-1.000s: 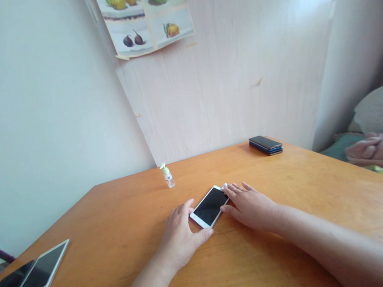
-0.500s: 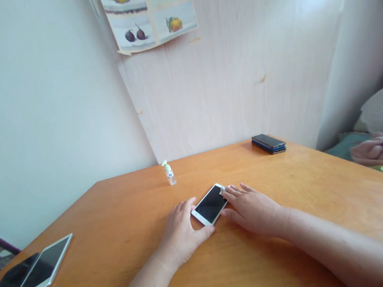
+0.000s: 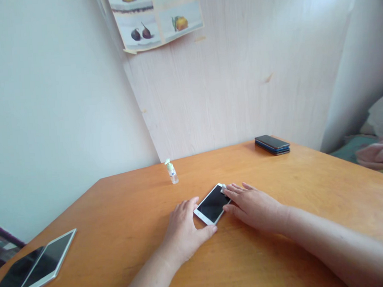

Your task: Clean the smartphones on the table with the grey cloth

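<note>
A white smartphone point(image 3: 213, 205) with a dark screen lies flat and slanted on the wooden table. My left hand point(image 3: 187, 229) steadies its near end, thumb at the lower corner and fingers along the left edge. Under the fingertips of my right hand point(image 3: 253, 204) is a small white wipe point(image 3: 223, 188), pressed against the far right part of the screen. The right thumb rests by the phone's right edge, and the fingers cover part of the wipe. Beyond the phone stands a small clear pump bottle point(image 3: 173, 173) with a pale green top.
Two tablets, one white-framed point(image 3: 50, 262) and one black point(image 3: 14, 278), lie overlapping at the table's left edge. A stack of dark phones point(image 3: 272, 144) sits at the back right. Behind the table point(image 3: 130, 204), a fruit picture point(image 3: 159, 21) hangs on the wall panel.
The whole view has shifted slightly, so things appear a little further right. Both hands keep nearly the same place on the phone, with the wipe still under the right fingertips.
</note>
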Demonstrator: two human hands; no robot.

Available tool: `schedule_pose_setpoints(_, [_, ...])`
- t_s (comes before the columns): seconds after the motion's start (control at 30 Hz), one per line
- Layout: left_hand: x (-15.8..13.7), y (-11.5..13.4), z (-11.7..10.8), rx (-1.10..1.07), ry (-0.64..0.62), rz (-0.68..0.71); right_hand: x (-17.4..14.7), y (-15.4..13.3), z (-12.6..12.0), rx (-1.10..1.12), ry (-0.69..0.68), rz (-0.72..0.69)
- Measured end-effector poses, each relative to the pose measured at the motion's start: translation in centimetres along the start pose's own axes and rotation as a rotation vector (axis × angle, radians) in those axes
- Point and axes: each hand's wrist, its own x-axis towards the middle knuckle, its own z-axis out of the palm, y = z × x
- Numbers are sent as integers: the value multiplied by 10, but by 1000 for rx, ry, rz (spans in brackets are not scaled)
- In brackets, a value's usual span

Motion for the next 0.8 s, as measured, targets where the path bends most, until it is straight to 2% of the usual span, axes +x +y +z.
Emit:
schedule_pose_setpoints(0.07, [0,1,-1,-11,6,1,0,0,1,-5,18,-14])
schedule_pose_setpoints(0.23, [1,3,-5,-61,-29,40,-11,-25,-4,134,-46,-347])
schedule_pose_setpoints(0.3, [1,4,-7,-60,-35,47,-11,-26,-5,153,-47,-375])
schedule_pose_setpoints(0.4, [1,6,-10,-44,-41,36,-6,-13,-6,112,7,-218])
schedule_pose_setpoints(0.5, [1,10,-13,-59,-49,7,1,5,-11,126,152,-15])
schedule_pose_setpoints(0.63, [-1,14,-17,-116,-50,-2,4,14,-20,424,363,174])
schedule_pose_setpoints(0.73, [-1,16,-21,-142,-59,19,5,12,-21,671,396,221])
schedule_pose_setpoints(0.8, [-1,17,-22,-150,-72,36,6,11,-18,735,384,214])
